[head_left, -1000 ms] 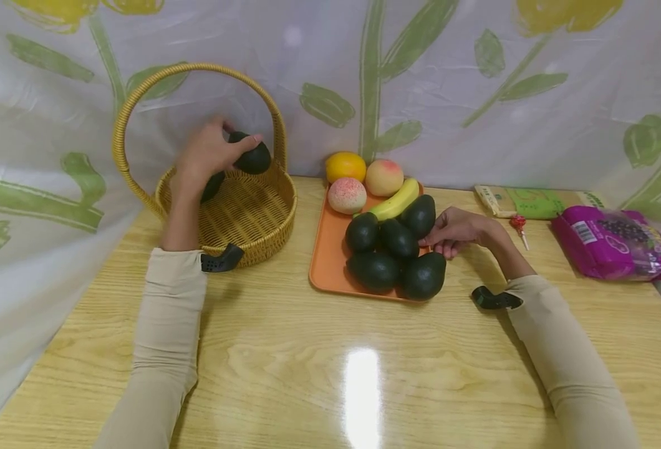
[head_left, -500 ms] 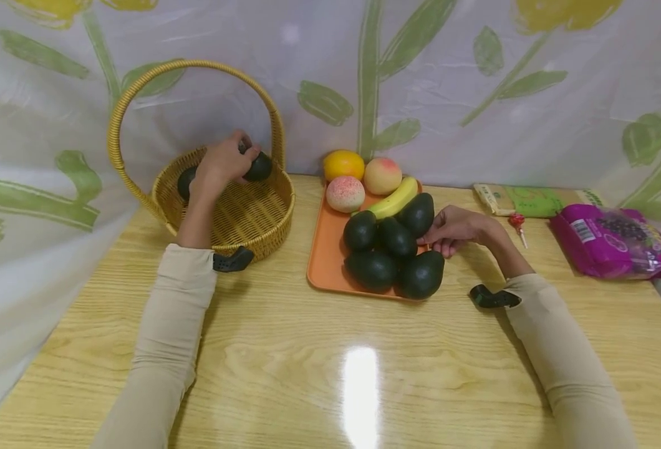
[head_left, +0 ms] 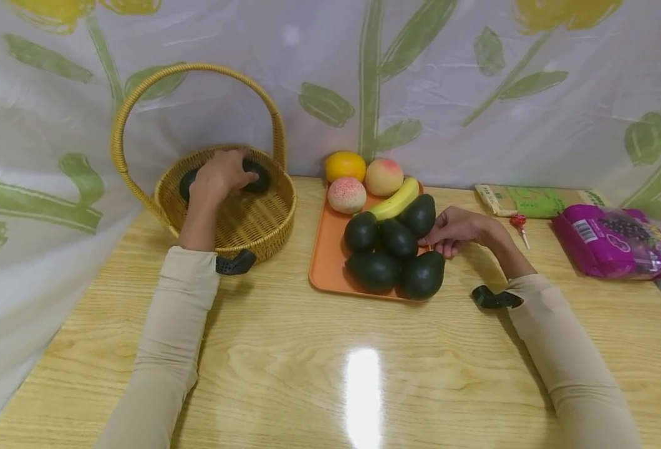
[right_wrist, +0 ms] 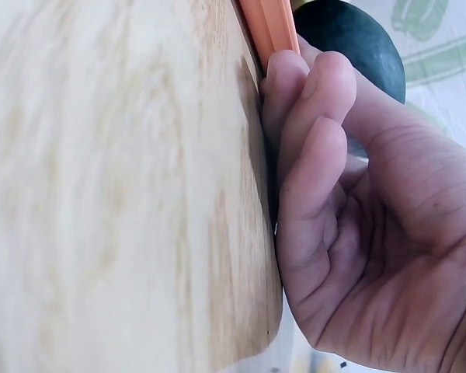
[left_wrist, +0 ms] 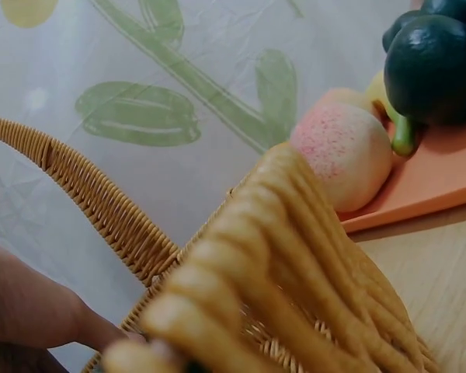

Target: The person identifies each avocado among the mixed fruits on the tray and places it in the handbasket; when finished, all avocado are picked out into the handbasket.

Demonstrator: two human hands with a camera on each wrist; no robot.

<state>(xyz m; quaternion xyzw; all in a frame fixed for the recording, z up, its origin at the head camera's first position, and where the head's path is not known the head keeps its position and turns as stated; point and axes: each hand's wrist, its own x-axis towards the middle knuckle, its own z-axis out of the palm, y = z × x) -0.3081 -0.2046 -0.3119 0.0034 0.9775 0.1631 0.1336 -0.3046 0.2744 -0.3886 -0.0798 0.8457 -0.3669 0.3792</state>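
Observation:
Inside the wicker basket [head_left: 277,234] at the left, my left hand [head_left: 222,173] holds a dark green avocado [head_left: 262,179] low at the back right wall. Another avocado [head_left: 185,185] sits at the basket's left side, partly behind that hand. In the left wrist view the basket's rim [left_wrist: 252,256] hides most of the grip. My right hand [head_left: 458,229] pinches the right edge of the orange tray [head_left: 325,265], its thumb beside the avocados; in the right wrist view the fingers [right_wrist: 314,167] curl at the tray edge [right_wrist: 272,31].
On the tray are several avocados [head_left: 398,238], a banana [head_left: 396,199], two peaches [head_left: 347,194] and a yellow-orange fruit [head_left: 345,167]. A lollipop [head_left: 519,224], a flat green-and-beige packet [head_left: 538,201] and a purple bag [head_left: 617,243] lie at the right. The basket's tall handle [head_left: 118,137] arches over it.
My left hand has lowered the avocado from above the basket's rim down into the basket. The right hand stays at the tray's edge.

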